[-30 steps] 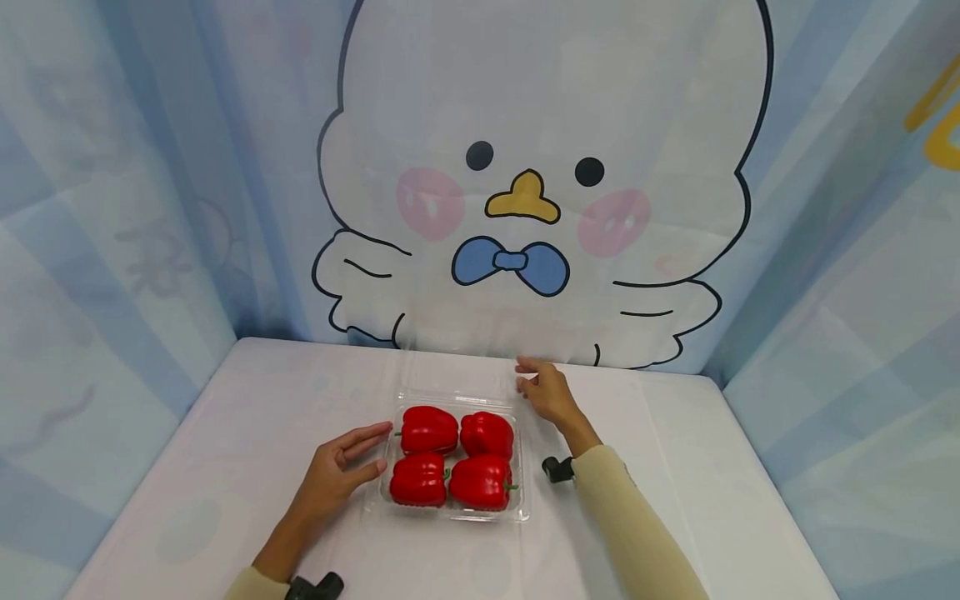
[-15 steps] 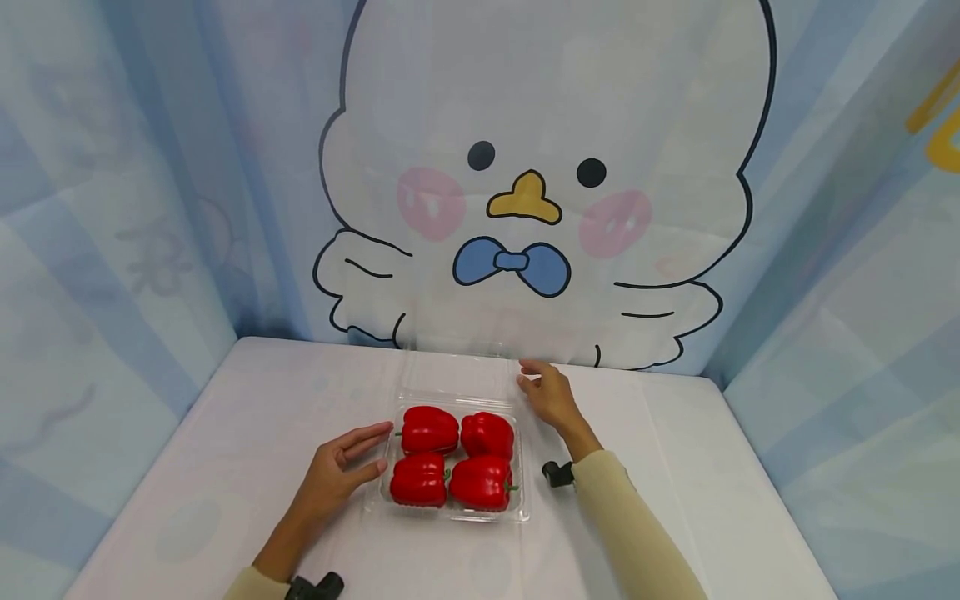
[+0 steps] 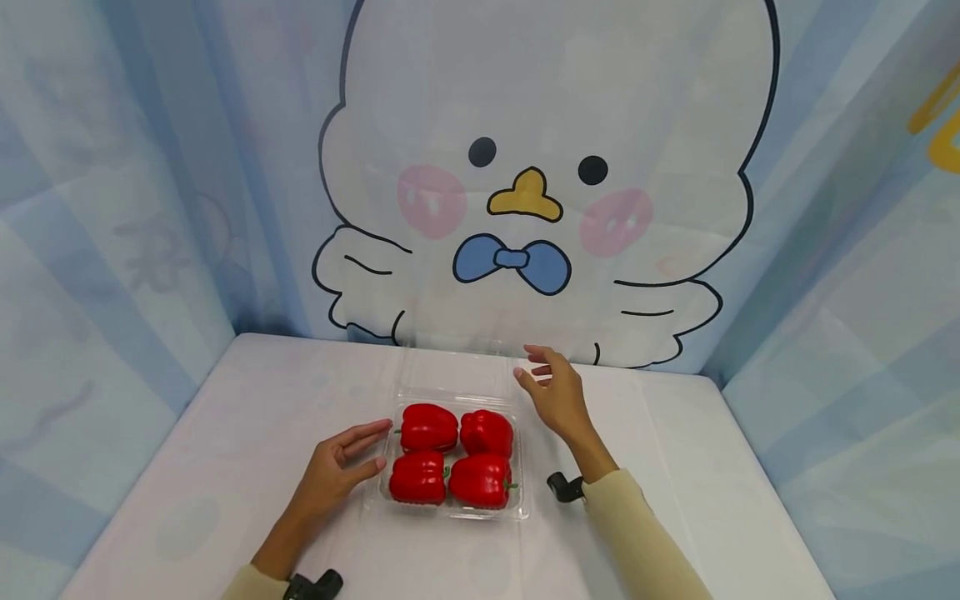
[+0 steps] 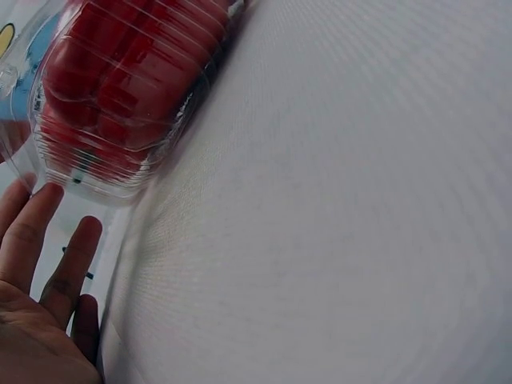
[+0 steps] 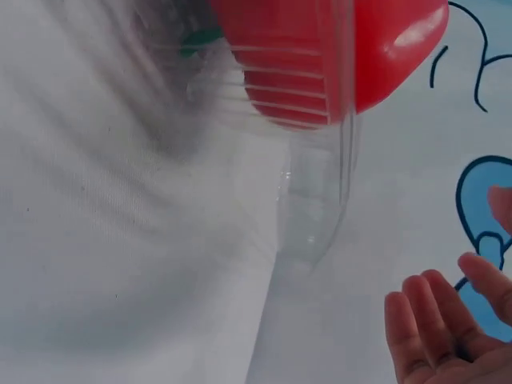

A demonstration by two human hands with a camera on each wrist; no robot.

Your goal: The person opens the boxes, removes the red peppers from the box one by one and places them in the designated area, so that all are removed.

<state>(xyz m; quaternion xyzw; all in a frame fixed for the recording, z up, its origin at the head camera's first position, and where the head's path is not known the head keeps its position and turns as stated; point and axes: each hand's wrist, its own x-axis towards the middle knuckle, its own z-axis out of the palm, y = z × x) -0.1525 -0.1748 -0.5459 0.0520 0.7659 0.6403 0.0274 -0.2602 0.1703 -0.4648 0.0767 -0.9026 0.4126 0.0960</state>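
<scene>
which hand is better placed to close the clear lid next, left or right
The right hand, probably: it is beside the open lid, fingers toward it. The left hand is farther from the lid, beside the container of red peppers, seemingly better suited to steadying that.

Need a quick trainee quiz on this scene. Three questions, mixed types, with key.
1. Count: how many red peppers sit in the clear container?
2. True or false: the right hand is gripping one of the red peppers.
3. Multiple choice: in the head view, the left hand is at which side of the clear container?
A) right
B) far
C) left

Key:
1. Four.
2. False; all four lie in the clear container, away from that hand.
3. C.
</scene>
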